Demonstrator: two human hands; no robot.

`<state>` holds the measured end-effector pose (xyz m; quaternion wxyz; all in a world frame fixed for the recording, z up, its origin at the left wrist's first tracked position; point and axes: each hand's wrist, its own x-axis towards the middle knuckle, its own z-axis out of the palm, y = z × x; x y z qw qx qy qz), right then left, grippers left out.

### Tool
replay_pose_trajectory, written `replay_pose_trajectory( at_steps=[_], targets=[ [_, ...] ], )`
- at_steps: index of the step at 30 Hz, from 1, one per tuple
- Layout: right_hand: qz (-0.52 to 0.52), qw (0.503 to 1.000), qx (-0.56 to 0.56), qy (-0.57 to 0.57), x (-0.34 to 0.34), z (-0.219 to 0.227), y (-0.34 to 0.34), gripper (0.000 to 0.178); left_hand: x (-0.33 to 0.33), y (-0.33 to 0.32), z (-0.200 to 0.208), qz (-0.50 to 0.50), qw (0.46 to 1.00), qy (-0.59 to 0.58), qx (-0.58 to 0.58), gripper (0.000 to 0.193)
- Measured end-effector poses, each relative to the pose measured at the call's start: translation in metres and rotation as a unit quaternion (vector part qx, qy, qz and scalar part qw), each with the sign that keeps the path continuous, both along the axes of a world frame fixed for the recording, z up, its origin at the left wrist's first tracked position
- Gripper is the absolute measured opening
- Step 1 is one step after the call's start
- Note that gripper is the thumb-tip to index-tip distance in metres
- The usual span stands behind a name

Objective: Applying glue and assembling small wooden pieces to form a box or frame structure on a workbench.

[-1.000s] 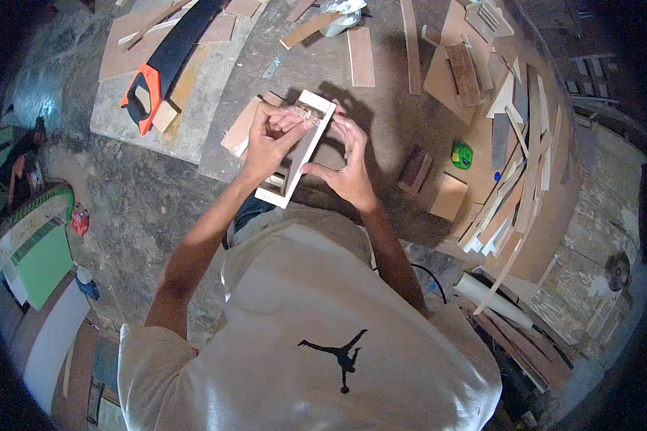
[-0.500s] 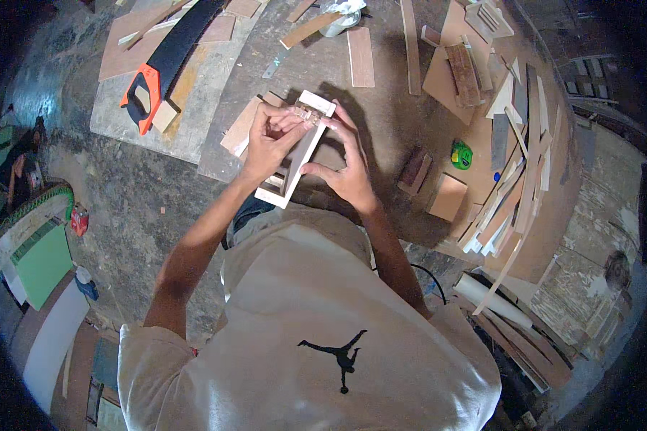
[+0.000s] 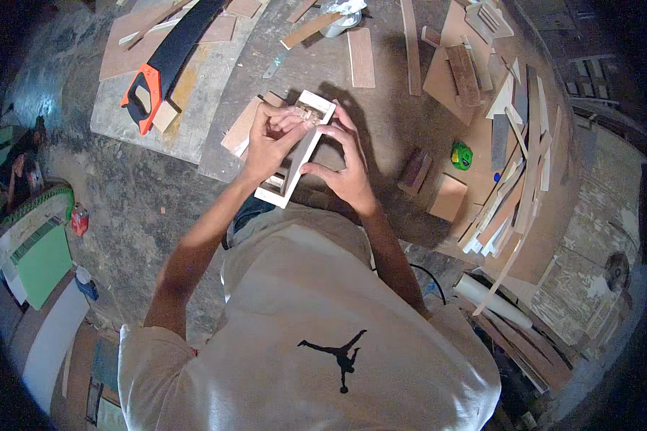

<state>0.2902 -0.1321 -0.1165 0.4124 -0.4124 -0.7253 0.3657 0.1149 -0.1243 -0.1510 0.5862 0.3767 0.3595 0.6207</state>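
Observation:
A narrow, pale wooden frame (image 3: 307, 156) is held up in front of my body, slanting away toward the far right. My right hand (image 3: 343, 159) grips its right side, with the thumb near the middle and the fingers curled toward the far end. At that far end, the fingertips of my left hand (image 3: 272, 142) pinch together on a small light-brown wooden piece (image 3: 308, 113) inside the frame. My left fingers partly cover this piece, so its full shape is hidden. The frame's near end sits close to my shirt.
An orange-handled handsaw (image 3: 151, 82) lies on the board at the left. Wood strips (image 3: 514, 187) pile up at the right, near a green tape measure (image 3: 461, 155) and a dark wooden block (image 3: 415, 171). A pale container (image 3: 332, 27) stands at the far side.
The frame's far end has tilted slightly, showing more of its inside. My right fingers have shifted a little along its side; my left hand is nearly still.

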Motion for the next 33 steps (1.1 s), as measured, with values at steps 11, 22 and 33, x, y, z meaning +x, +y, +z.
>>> replay_pose_trajectory(
  at_steps=[11,22,33],
  targets=[
    [0.014,0.999,-0.013,0.037,0.002,-0.020,-0.004,0.099,0.000,-0.002,-0.004,-0.002,1.000,0.029,-0.007,0.035],
    [-0.020,0.997,-0.013,0.073,0.000,-0.027,-0.006,0.096,0.002,-0.002,-0.004,0.005,1.000,-0.010,-0.015,0.035],
    [-0.004,0.998,-0.034,0.060,0.002,-0.018,-0.006,0.100,0.004,-0.002,-0.004,0.007,1.000,0.013,0.002,0.035]
  ],
)
